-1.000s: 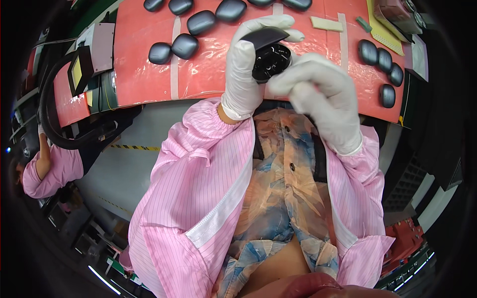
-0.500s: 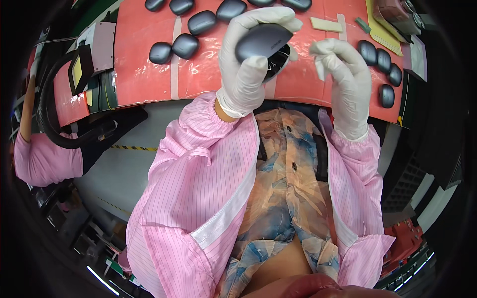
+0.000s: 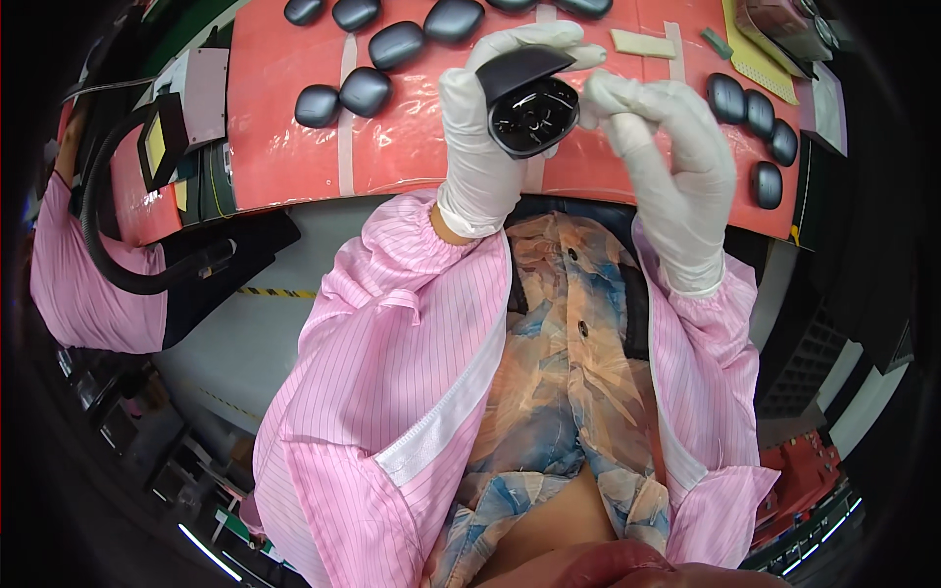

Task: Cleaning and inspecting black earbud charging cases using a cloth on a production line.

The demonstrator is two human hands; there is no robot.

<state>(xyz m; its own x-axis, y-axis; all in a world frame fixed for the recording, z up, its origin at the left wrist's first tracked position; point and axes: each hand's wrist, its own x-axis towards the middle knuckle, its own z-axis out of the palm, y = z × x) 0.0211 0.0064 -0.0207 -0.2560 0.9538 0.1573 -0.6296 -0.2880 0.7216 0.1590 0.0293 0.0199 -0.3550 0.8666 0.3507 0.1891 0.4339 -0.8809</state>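
Note:
My left hand, in a white glove, holds a dark grey earbud charging case above the mat. The lid stands raised, and the glossy black inside with its moulded hollows faces me. Close to the case's right side is my gloved right hand. Its thumb and forefinger are pinched together; whatever they hold, if anything, is hidden. Several closed cases lie on the red mat to the left and along the far side. More closed cases sit in a group at the right.
A cream foam strip and a small grey-green block lie beyond my right hand. Left of the mat stand a pale box-shaped device and a black hose. Another person in a pink sleeve is at the far left.
My left hand has turned the case so its open inside faces me. My right hand has moved left, up close to it. The other person at the left has shifted.

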